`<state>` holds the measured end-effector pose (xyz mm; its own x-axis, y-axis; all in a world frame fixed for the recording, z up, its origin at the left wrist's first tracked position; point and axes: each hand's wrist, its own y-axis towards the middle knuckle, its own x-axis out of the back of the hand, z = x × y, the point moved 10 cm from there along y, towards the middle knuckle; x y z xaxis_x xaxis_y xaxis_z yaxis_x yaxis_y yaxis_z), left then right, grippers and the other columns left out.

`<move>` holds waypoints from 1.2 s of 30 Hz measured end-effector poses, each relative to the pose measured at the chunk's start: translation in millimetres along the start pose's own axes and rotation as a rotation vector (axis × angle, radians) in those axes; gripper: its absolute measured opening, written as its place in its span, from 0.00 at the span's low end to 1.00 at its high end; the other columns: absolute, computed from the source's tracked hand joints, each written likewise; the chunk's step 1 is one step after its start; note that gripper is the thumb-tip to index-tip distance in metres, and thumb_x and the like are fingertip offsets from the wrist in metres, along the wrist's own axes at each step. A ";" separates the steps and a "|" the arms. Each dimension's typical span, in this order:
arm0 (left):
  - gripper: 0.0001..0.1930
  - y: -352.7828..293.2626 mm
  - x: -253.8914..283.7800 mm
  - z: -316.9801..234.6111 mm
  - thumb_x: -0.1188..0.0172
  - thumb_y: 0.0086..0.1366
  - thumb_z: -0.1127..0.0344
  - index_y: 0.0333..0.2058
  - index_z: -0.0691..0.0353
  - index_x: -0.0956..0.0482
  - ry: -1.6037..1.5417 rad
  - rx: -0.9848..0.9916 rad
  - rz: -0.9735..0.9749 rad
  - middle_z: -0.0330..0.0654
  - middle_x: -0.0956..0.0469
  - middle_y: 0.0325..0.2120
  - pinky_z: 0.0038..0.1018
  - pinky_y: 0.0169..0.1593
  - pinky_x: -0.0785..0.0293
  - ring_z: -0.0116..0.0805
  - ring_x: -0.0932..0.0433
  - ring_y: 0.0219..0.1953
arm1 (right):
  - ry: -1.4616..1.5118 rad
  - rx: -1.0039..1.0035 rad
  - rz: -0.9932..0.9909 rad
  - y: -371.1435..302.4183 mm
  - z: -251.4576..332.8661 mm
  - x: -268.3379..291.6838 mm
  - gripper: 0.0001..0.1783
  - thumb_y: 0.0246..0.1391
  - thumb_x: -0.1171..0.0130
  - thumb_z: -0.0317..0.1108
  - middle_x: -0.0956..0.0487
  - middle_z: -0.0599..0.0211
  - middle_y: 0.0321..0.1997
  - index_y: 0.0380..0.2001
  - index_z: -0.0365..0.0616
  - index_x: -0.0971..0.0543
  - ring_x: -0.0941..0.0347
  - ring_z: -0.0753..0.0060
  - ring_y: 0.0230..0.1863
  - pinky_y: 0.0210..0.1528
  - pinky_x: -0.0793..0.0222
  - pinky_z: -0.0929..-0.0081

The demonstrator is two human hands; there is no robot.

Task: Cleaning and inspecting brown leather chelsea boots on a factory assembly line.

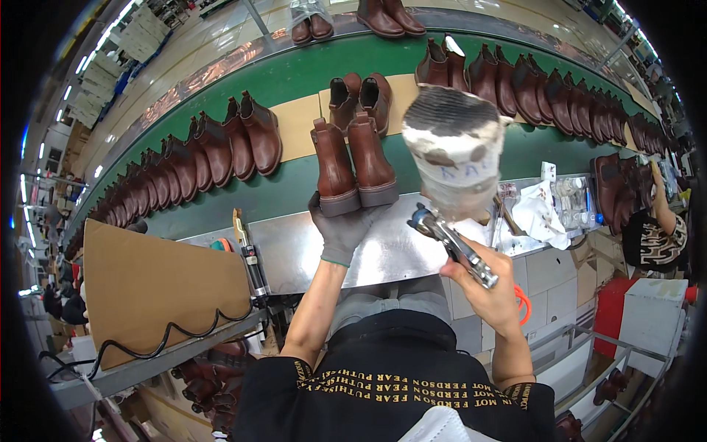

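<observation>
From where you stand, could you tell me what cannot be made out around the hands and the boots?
- Left hand: the fingertips sit behind the heels of the boot pair, so the grip is hidden.
- Spray gun in the right hand: its nozzle is hidden behind the stained cup.
- Boot row: the far boots bend into the dark rim, too small to count.
- Nearby person: cut off by the right rim.

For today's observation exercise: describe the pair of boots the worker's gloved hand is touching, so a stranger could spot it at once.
Find the green conveyor belt curving across the picture, lined with brown boots. The pair of boots stands at its near edge, just above the metal workbench. Unlike the other boots, it stands apart from the rows, and the gloved left hand holds its heels.
</observation>
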<state>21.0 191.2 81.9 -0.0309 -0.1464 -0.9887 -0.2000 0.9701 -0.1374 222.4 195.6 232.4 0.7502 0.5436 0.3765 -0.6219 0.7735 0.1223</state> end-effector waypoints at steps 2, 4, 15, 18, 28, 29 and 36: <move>0.38 1.2 -0.5 2.6 0.57 0.53 0.44 0.62 0.54 0.44 0.007 0.019 0.002 0.48 0.45 0.62 0.58 0.65 0.58 0.54 0.50 0.65 | -0.045 -0.092 0.007 14.1 -5.2 -8.0 0.21 0.49 0.37 0.27 0.21 0.56 0.31 0.47 0.31 0.26 0.25 0.74 0.31 0.35 0.30 0.77; 0.38 1.9 -7.3 0.7 0.57 0.53 0.44 0.62 0.54 0.44 0.019 0.029 0.012 0.48 0.45 0.62 0.58 0.65 0.58 0.54 0.50 0.65 | -0.065 -0.030 -0.083 28.1 -15.4 -10.1 0.21 0.50 0.38 0.27 0.20 0.58 0.29 0.47 0.31 0.26 0.24 0.75 0.29 0.35 0.30 0.77; 0.31 -11.8 40.0 -54.3 0.71 0.68 0.44 0.63 0.57 0.45 0.977 -0.228 0.037 0.44 0.40 0.60 0.39 0.65 0.50 0.41 0.40 0.61 | -0.083 -0.393 -0.285 -4.2 -291.0 -13.2 0.17 0.41 0.29 0.36 0.31 0.69 0.18 0.23 0.35 0.25 0.38 0.80 0.23 0.27 0.38 0.76; 0.35 -20.2 39.8 -70.0 0.71 0.68 0.38 0.60 0.60 0.43 1.392 -0.279 0.059 0.46 0.36 0.56 0.36 0.62 0.44 0.38 0.36 0.56 | -0.262 0.008 -0.518 21.9 -172.5 11.6 0.23 0.40 0.31 0.30 0.25 0.58 0.41 0.41 0.36 0.26 0.30 0.64 0.42 0.47 0.35 0.70; 0.32 4.3 11.6 -49.5 0.39 0.56 0.71 0.60 0.62 0.41 1.859 0.006 0.540 0.41 0.34 0.55 0.29 0.63 0.43 0.31 0.35 0.57 | -0.675 0.892 0.367 99.1 26.8 -124.7 0.07 0.38 0.43 0.33 0.28 0.69 0.15 0.17 0.45 0.29 0.29 0.68 0.21 0.32 0.40 0.75; 0.28 2.6 -43.7 -36.0 0.40 0.56 0.71 0.57 0.62 0.36 1.571 -0.124 0.450 0.42 0.32 0.53 0.32 0.62 0.41 0.34 0.33 0.55 | -0.662 0.769 0.371 112.2 30.0 -117.2 0.09 0.38 0.40 0.34 0.26 0.62 0.15 0.17 0.43 0.28 0.27 0.60 0.21 0.31 0.35 0.69; 0.28 -12.6 -25.7 26.1 0.40 0.56 0.72 0.56 0.63 0.35 1.540 -0.123 0.371 0.42 0.31 0.53 0.32 0.61 0.40 0.34 0.32 0.55 | -0.670 0.116 0.284 190.2 23.8 -107.5 0.14 0.47 0.39 0.39 0.25 0.44 0.23 0.24 0.36 0.22 0.25 0.45 0.29 0.32 0.30 0.56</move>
<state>49.9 187.7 107.4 -0.9981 -0.0372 0.0491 -0.0285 0.9854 0.1681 18.1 276.6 237.0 0.2814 0.3739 0.8837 -0.8194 0.5729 0.0186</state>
